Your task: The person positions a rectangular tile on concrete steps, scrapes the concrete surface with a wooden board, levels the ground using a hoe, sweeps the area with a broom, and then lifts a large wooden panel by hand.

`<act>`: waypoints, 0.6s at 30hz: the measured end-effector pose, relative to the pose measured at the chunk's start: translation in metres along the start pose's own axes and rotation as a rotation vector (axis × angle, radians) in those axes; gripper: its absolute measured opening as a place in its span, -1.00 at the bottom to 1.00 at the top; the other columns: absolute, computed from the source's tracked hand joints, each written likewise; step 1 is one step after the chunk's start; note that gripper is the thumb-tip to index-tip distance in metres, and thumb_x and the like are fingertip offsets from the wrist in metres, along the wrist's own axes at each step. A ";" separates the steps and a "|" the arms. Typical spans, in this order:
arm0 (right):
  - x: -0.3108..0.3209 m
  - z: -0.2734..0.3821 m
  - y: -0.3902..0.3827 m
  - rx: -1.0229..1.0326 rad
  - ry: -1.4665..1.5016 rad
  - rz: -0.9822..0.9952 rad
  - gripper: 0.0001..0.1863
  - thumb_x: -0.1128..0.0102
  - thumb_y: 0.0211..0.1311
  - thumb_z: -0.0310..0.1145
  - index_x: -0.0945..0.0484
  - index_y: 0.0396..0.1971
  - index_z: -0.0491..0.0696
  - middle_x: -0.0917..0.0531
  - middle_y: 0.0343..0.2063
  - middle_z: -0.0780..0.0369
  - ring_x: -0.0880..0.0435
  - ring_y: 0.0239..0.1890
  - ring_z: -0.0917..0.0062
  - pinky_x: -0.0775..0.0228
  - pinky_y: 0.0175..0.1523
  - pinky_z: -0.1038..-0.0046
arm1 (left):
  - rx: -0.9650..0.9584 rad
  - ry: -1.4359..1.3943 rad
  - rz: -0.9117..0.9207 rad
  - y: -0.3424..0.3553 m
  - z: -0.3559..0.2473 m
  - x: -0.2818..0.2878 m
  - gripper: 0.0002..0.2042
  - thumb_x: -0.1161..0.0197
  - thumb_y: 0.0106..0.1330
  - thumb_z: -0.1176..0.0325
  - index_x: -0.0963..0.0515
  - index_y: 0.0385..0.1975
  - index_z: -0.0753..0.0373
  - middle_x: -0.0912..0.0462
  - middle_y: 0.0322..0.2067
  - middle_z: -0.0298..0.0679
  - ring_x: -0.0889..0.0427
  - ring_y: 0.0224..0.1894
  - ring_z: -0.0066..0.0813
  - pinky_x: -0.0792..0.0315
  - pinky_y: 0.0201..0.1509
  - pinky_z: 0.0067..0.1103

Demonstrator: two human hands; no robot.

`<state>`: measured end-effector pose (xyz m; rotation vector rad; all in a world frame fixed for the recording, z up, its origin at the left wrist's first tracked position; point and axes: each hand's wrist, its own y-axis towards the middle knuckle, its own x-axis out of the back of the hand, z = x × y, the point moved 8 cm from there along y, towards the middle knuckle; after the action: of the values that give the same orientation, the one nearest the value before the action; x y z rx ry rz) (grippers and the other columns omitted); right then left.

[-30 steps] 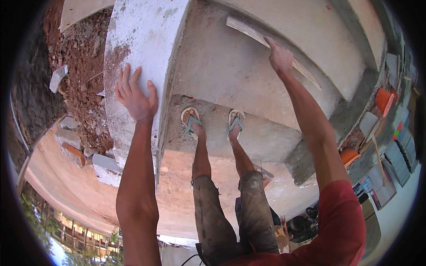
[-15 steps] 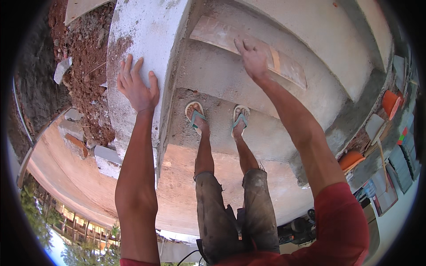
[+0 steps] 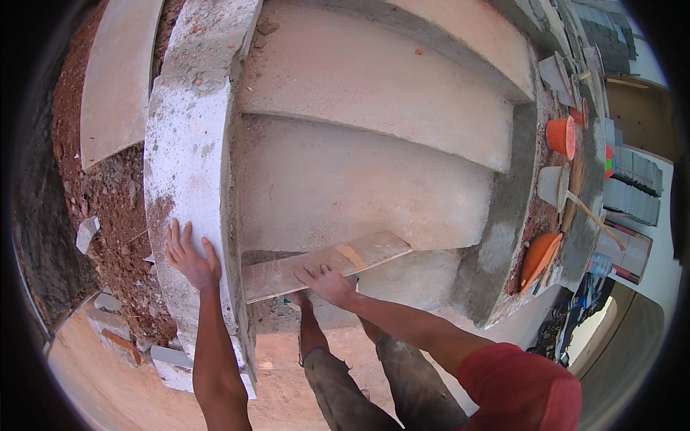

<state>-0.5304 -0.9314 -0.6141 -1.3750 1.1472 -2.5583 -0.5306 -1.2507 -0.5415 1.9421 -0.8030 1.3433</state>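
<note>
I am seeing my left hand (image 3: 190,257) lying flat and released, fingers spread, on the rough concrete side wall (image 3: 185,158), red rubble (image 3: 115,208) lying to its left. Just right of it, my right hand (image 3: 327,282) is pressing down, fingers spread and not clenched, on one wooden board (image 3: 323,264) lying across a concrete step (image 3: 359,187). I am counting three steps beyond the hands and two orange tubs (image 3: 560,136) far right.

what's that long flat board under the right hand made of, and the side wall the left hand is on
Board: looks like wood, a thin flat plank with tan grain, dusted grey with cement. Side wall: seems to be cement-plastered masonry, rough, patchy white-grey, crumbly along its top.
</note>
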 end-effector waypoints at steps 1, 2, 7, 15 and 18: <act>0.009 -0.004 -0.016 -0.006 0.062 -0.030 -0.37 -0.06 0.23 -0.40 -0.28 0.34 0.15 -0.49 0.22 0.07 -0.67 -0.06 0.05 -0.56 -0.07 0.17 | -0.002 0.000 0.011 0.000 0.001 0.001 -0.56 -0.11 0.28 0.27 -0.41 0.18 0.13 -0.27 0.37 -0.21 -0.12 0.46 -0.17 0.12 0.48 -0.14; 0.026 -0.013 -0.030 -0.076 0.142 -0.053 -0.38 -0.07 0.21 -0.41 -0.30 0.33 0.15 -0.53 0.16 0.06 -0.67 -0.07 0.09 -0.56 -0.09 0.17 | 0.003 0.010 0.011 0.003 0.004 0.008 -0.56 -0.11 0.28 0.27 -0.41 0.19 0.13 -0.27 0.38 -0.21 -0.11 0.46 -0.17 0.12 0.48 -0.14; 0.117 -0.117 -0.132 -0.436 0.410 -0.291 -0.49 -0.09 0.25 -0.45 -0.34 0.22 0.12 -0.67 -0.25 0.00 -0.66 -0.21 0.05 -0.48 -0.22 0.10 | 0.010 -0.018 0.027 0.002 -0.005 0.007 -0.56 -0.10 0.30 0.28 -0.40 0.20 0.13 -0.24 0.40 -0.23 -0.10 0.47 -0.17 0.12 0.49 -0.15; 0.250 -0.285 -0.281 -0.926 0.326 -0.833 -0.42 -0.19 0.30 -0.30 -0.22 0.26 -0.04 -0.62 -0.53 -0.08 -0.61 -0.46 -0.05 -0.35 -0.36 -0.01 | -0.041 -0.021 0.071 -0.005 -0.021 -0.001 -0.54 -0.02 0.43 0.11 -0.35 0.24 0.20 -0.17 0.42 -0.16 -0.04 0.49 -0.14 0.18 0.50 -0.12; 0.263 -0.339 -0.255 -0.994 0.197 -0.911 -0.38 -0.20 0.29 -0.28 -0.20 0.29 -0.07 -0.60 -0.57 -0.07 -0.61 -0.51 0.01 -0.35 -0.39 0.02 | -0.021 0.021 0.122 0.009 0.001 0.020 -0.47 0.04 0.47 -0.01 -0.30 0.27 0.22 -0.14 0.43 -0.14 -0.03 0.49 -0.11 0.19 0.50 -0.12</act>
<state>-0.8596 -0.6325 -0.3868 -2.2700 2.5420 -2.7245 -0.5308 -1.2599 -0.5211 1.8851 -0.9353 1.4183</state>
